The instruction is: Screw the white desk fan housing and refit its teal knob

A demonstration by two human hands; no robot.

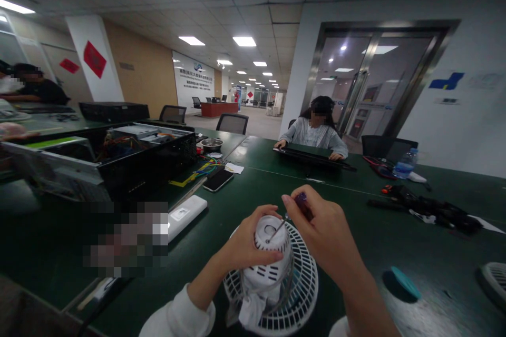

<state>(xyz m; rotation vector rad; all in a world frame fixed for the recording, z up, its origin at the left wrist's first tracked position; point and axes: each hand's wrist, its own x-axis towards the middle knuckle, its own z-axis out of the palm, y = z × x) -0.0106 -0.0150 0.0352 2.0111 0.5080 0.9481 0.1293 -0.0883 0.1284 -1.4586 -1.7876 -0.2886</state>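
Observation:
A small white fan [276, 284] lies grille-down on the dark green table [253, 205], its round motor housing [272, 239] pointing up at me. My left hand [247, 245] is wrapped round that housing. My right hand [322, 229] pinches a screwdriver with a dark purple handle [302, 203]; its thin metal shaft slants down and its tip rests on top of the housing.
A black phone [218, 179] and a white flat device [184, 215] lie to the left, beside an opened computer case [118, 158]. A teal disc [403, 283] and a second fan grille [494, 276] sit right. A seated person [316, 131] works opposite; tools [427, 205] and a water bottle [405, 164] lie far right.

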